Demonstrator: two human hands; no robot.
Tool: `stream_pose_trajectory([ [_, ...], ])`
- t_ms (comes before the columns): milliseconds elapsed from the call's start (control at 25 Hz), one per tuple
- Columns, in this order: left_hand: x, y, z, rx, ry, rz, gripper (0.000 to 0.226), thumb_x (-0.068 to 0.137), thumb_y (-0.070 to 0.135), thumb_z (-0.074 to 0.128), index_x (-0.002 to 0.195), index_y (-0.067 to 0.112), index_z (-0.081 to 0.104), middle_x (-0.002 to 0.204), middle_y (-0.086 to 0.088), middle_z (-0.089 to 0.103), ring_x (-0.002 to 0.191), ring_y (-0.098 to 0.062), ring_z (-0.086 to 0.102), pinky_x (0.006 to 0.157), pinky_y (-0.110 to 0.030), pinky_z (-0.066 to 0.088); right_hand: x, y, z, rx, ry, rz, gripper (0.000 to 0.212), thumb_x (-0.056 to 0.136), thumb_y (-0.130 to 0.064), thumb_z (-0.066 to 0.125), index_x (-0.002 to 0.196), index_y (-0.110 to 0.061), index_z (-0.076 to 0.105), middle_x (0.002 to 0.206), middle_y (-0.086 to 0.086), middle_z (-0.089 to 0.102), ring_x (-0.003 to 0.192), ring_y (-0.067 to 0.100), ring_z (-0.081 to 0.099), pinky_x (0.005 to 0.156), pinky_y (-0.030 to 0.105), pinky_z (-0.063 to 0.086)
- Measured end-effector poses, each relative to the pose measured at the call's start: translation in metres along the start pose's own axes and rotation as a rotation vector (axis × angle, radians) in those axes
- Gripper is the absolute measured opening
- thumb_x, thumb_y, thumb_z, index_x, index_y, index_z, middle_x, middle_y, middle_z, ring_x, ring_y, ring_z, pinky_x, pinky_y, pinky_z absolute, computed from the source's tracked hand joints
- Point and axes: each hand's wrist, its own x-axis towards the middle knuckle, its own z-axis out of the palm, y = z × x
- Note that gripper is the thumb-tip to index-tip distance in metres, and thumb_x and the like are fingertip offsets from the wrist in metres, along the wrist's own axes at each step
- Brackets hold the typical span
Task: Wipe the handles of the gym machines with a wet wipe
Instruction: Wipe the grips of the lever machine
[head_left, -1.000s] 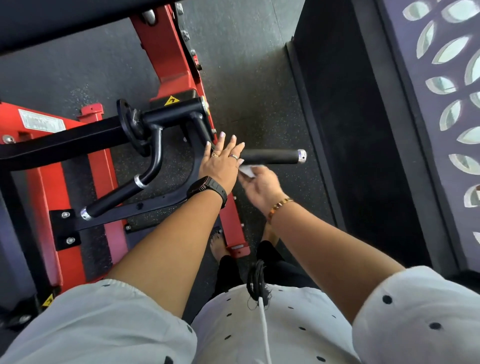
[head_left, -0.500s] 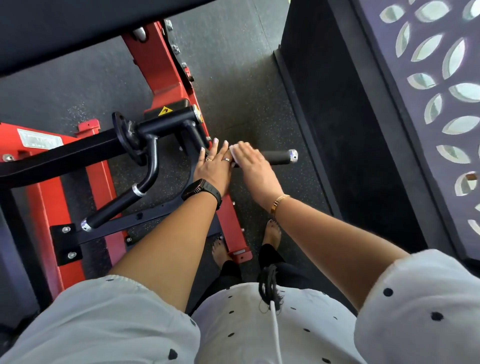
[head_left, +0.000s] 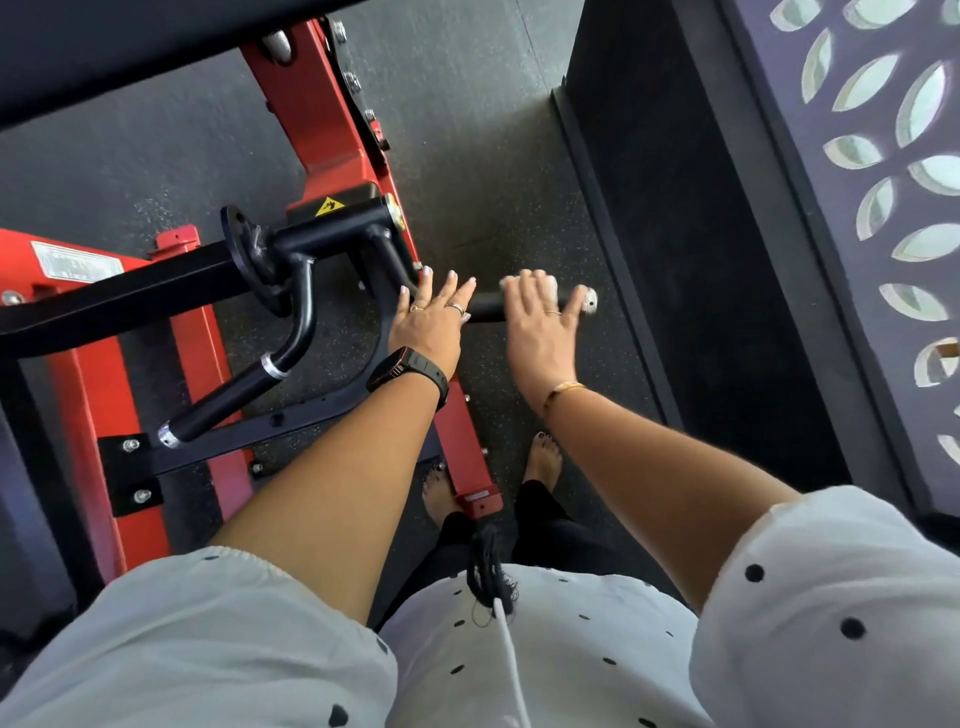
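A black horizontal handle (head_left: 485, 313) with a silver end cap juts right from the red gym machine (head_left: 322, 119). My right hand (head_left: 537, 327) lies over the handle near its outer end, fingers curled over it and pressing a white wet wipe (head_left: 540, 283) against the grip. The wipe shows just past my fingertips. My left hand (head_left: 428, 322), wearing a black watch, rests with straight fingers on the inner end of the same handle, where it meets the machine's black arm.
A second black handle (head_left: 228, 400) angles down to the left. The machine's red base rail (head_left: 470, 441) runs between my bare feet (head_left: 543, 460). A black raised platform (head_left: 701, 260) and a patterned wall (head_left: 883, 208) border the right side.
My right hand came up from below the handle with the wipe, settled on the grip beside my left hand, then slid outward toward the end cap. My left hand has stayed in place.
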Motion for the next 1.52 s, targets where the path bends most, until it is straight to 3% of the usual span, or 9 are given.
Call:
stream_pose_trajectory([
  [160,0.0,0.001,-0.002,-0.015,-0.006,-0.011,0.054,0.105,0.015,0.025,0.152,0.034,0.007,0.16,0.01,0.006,0.147,-0.018,-0.009,0.119,-0.039,-0.002,-0.012,-0.012,0.0,0.073,0.023,-0.215,0.064,0.089,-0.004,0.021,0.152,-0.01,0.008,0.159,0.006,0.012,0.147,0.021,0.003,0.114,0.06,-0.007],
  [360,-0.001,0.0,0.0,-0.018,-0.012,0.009,0.049,0.105,0.028,0.023,0.152,0.033,0.01,0.16,0.007,0.009,0.148,-0.021,-0.008,0.118,-0.042,-0.003,-0.006,0.038,0.011,0.101,0.128,0.086,0.059,0.089,0.005,0.041,0.145,-0.013,0.034,0.148,0.004,0.037,0.144,0.022,0.02,0.106,0.066,-0.014],
  [520,0.001,0.001,-0.002,-0.024,-0.019,-0.016,0.049,0.106,0.025,0.022,0.152,0.034,0.01,0.16,0.009,0.007,0.147,-0.019,-0.008,0.118,-0.039,-0.003,0.025,-0.014,-0.011,0.199,0.047,0.001,0.033,0.094,-0.015,0.038,0.12,-0.016,0.058,0.121,0.004,0.062,0.126,0.023,0.046,0.115,0.055,0.001],
  [760,0.002,0.0,-0.004,-0.024,-0.032,0.001,0.049,0.105,0.028,0.024,0.152,0.029,0.009,0.16,0.007,0.01,0.148,-0.021,-0.006,0.118,-0.041,-0.001,-0.009,0.024,0.011,0.336,0.253,-0.119,0.05,0.087,-0.009,0.029,0.132,-0.013,0.049,0.132,0.004,0.052,0.13,0.027,0.04,0.114,0.053,0.021],
  [920,0.003,-0.002,-0.006,-0.035,-0.033,0.022,0.05,0.105,0.031,0.026,0.153,0.026,0.012,0.159,0.007,0.017,0.148,-0.021,-0.002,0.118,-0.042,0.003,0.003,0.036,0.017,0.352,0.165,0.068,0.045,0.093,-0.006,0.038,0.137,-0.008,0.044,0.143,0.01,0.044,0.141,0.032,0.025,0.116,0.049,0.006],
  [1040,0.001,-0.003,-0.008,-0.096,0.01,0.011,0.048,0.105,0.023,0.027,0.152,0.023,0.018,0.158,0.006,0.022,0.148,-0.017,0.001,0.119,-0.038,0.004,0.02,-0.012,0.007,0.423,0.129,-0.106,0.041,0.091,-0.008,0.039,0.129,-0.002,0.053,0.133,0.017,0.055,0.133,0.033,0.041,0.112,0.047,0.019],
  [1160,0.0,-0.006,-0.01,-0.172,0.031,-0.009,0.047,0.105,0.024,0.028,0.151,0.021,0.023,0.157,0.004,0.025,0.148,-0.015,0.002,0.119,-0.034,0.005,-0.001,-0.02,0.017,0.395,0.123,-0.259,0.049,0.095,-0.01,0.031,0.143,-0.004,0.038,0.148,0.012,0.039,0.142,0.025,0.027,0.119,0.041,0.01],
  [1400,0.0,-0.008,-0.013,-0.072,0.012,0.029,0.047,0.103,0.035,0.033,0.149,0.024,0.029,0.156,0.003,0.028,0.148,-0.018,0.005,0.119,-0.041,0.009,-0.004,0.004,0.021,0.285,0.149,-0.001,0.058,0.095,-0.005,0.035,0.151,-0.012,0.022,0.157,0.005,0.022,0.147,0.022,0.007,0.118,0.045,-0.004],
  [1520,0.0,-0.005,-0.012,-0.059,0.005,0.016,0.045,0.104,0.028,0.029,0.149,0.022,0.029,0.155,0.005,0.029,0.148,-0.018,0.004,0.12,-0.04,0.009,0.001,-0.021,0.011,0.332,0.078,-0.153,0.055,0.097,-0.008,0.032,0.151,-0.012,0.02,0.158,0.004,0.02,0.147,0.018,0.005,0.119,0.042,-0.003],
])
